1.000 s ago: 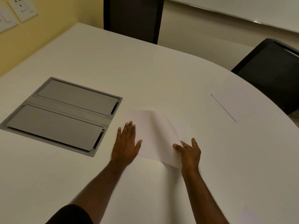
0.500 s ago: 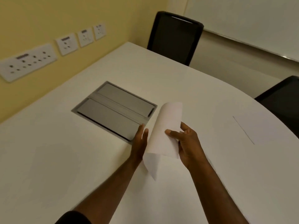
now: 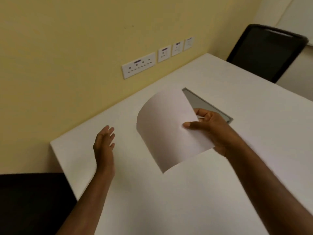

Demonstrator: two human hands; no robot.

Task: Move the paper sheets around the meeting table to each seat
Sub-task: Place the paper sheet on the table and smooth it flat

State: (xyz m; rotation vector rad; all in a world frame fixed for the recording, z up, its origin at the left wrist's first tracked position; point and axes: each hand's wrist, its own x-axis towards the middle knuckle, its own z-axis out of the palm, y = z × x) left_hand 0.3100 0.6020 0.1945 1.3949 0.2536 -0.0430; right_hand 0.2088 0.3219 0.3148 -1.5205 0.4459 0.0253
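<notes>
My right hand (image 3: 210, 131) pinches a white paper sheet (image 3: 166, 129) by its right edge, thumb on top. The sheet hangs curled above the white meeting table (image 3: 169, 200), its left side bending downward. My left hand (image 3: 104, 143) is stretched out to the left of the sheet, fingers apart, holding nothing, low over the table near its left corner. The sheet hides part of the grey cable hatch behind it.
A grey cable hatch (image 3: 199, 104) is set into the table beyond the sheet. A black chair (image 3: 264, 51) stands at the far right end. Another dark chair seat (image 3: 30, 200) lies at the lower left. Wall sockets (image 3: 138, 65) line the yellow wall along the table.
The sheet went from lying flat under both hands to being lifted by my right hand. My left hand let go and moved left. The view swung left toward the table's corner.
</notes>
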